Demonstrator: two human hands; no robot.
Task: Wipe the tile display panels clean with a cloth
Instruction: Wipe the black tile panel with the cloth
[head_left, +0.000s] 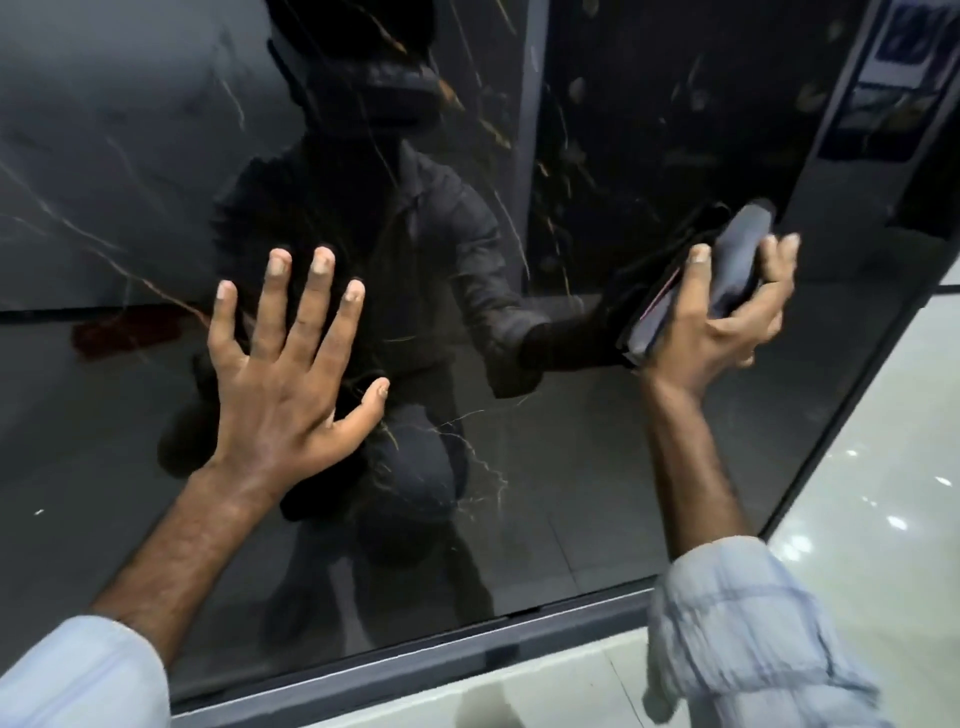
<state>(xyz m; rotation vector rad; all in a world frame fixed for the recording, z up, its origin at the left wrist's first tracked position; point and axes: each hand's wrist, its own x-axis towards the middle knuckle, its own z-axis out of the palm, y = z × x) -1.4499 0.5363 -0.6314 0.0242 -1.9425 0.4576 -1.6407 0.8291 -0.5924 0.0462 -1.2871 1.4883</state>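
Observation:
A glossy black tile display panel (597, 467) with thin gold and white veins fills most of the view and mirrors me. My left hand (283, 379) lies flat on it with the fingers spread and straight. Further right, my right hand (727, 312) grips a folded grey cloth (737, 265) and holds it against the panel near its right edge. The cloth's reflection shows dark just left of the hand.
A grey metal frame (415, 670) runs along the panel's bottom edge and up its right side. Pale shiny floor tiles (883, 467) lie to the right and below. Another dark panel (675, 104) stands behind a vertical divider at the upper right.

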